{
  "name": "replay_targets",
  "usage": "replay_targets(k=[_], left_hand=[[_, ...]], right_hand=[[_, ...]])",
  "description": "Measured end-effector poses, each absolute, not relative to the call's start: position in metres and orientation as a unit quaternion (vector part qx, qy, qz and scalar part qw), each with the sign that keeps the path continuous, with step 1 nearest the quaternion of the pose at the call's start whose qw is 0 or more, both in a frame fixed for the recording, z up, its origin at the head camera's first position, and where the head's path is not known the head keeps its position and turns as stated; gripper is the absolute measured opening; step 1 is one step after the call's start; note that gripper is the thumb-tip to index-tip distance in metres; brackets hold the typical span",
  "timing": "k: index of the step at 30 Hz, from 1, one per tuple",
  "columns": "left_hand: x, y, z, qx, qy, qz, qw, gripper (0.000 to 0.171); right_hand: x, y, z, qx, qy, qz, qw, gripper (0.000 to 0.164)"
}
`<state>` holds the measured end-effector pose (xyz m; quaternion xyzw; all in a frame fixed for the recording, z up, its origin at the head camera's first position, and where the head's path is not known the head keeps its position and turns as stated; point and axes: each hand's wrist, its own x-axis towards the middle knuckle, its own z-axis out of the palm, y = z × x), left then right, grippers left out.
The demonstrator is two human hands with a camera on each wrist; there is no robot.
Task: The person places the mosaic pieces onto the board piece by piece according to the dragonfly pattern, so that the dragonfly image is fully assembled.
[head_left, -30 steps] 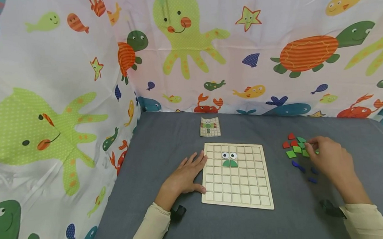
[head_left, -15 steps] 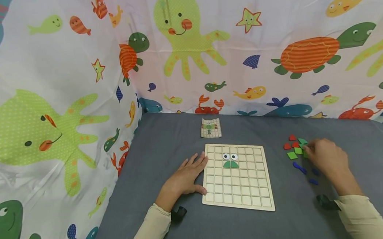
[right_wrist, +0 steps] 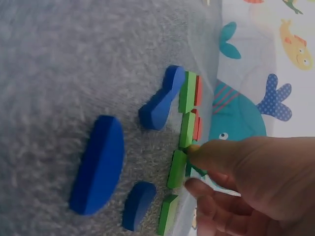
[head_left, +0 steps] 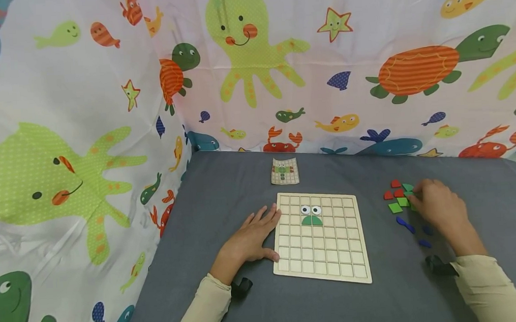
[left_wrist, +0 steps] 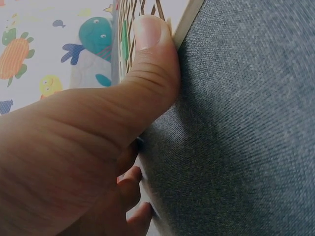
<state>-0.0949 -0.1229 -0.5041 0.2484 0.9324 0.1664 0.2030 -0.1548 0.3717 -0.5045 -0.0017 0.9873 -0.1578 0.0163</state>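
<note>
A square wooden grid board (head_left: 334, 247) lies on the grey table. On it are two round eye pieces (head_left: 311, 210) and two dark green quarter-round pieces (head_left: 306, 220) side by side. My left hand (head_left: 247, 235) lies with spread fingers at the board's left side, its thumb on the edge, as the left wrist view also shows. To the right, my right hand (head_left: 440, 209) reaches into the loose pieces. Its thumb and fingers close around a dark green piece (right_wrist: 196, 171), partly hidden. Light green square tiles (right_wrist: 176, 168) and red pieces (head_left: 395, 183) lie close by.
A small pattern card (head_left: 285, 171) lies behind the board. Several blue pieces, one bone-shaped (head_left: 406, 224), lie in front of the green tiles. A printed fabric curtain (head_left: 297, 84) borders the table at the back and left.
My right hand has shifted slightly left over the green pieces, its fingers drawing in around one. The left hand and the board have stayed in place.
</note>
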Motion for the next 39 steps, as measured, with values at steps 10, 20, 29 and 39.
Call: replay_targets(k=[10, 20, 29, 39], left_hand=[[-0.095, -0.123, -0.504, 0.246, 0.933, 0.166, 0.202, 0.119], [-0.096, -0.122, -0.504, 0.244, 0.935, 0.157, 0.206, 0.12], [-0.096, -0.125, -0.505, 0.246, 0.934, 0.159, 0.205, 0.119], [-0.096, -0.123, -0.504, 0.243, 0.936, 0.155, 0.203, 0.12]], right_hand=[[-0.137, 0.328, -0.48, -0.05, 0.976, -0.205, -0.058, 0.023], [-0.095, 0.233, -0.472, -0.179, 0.95, -0.218, -0.134, 0.016], [-0.079, 0.168, -0.485, -0.255, 0.939, -0.22, -0.07, 0.018], [-0.078, 0.142, -0.494, -0.27, 0.943, -0.174, -0.089, 0.019]])
